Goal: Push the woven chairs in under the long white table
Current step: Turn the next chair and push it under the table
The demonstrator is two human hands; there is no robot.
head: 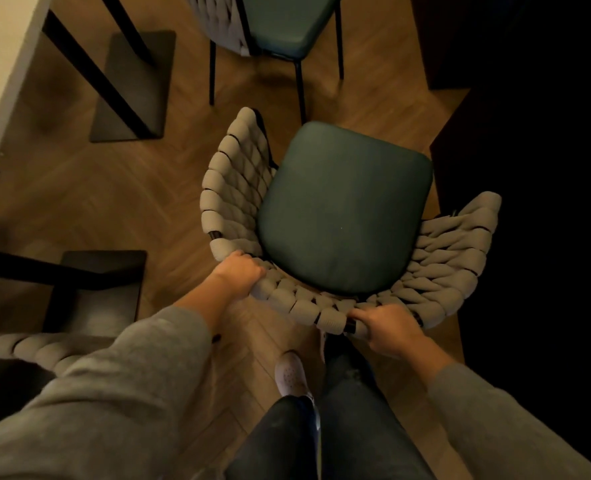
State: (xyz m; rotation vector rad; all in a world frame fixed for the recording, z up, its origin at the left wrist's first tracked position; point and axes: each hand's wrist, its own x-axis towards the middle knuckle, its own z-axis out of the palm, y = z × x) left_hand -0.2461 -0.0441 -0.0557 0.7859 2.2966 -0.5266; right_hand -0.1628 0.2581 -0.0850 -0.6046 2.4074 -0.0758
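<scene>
Gripped at the padded top rail of the woven chair by left hand and right hand, both closed around it. Standing on the floor, well apart from the white tabletop at upper left. Probably light and stiff on thin legs; best steered from that rail, not the soft weave.

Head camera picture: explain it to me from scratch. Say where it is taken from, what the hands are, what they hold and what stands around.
There is no machine here. A person wears one wide-angle camera on the head, so you look down along the grey sleeves at their own two bare hands, legs and a pale shoe.

The left hand and the right hand both grip the top of the curved back of a chair with a grey woven backrest and dark green padded seat, one hand toward each side of the back.

Around it, on a wooden herringbone floor: the edge of the long white table at upper left, with black legs on flat dark base plates below it. A second matching woven chair stands further ahead, and the woven back of a third shows at lower left. The right side is too dark to read.
</scene>
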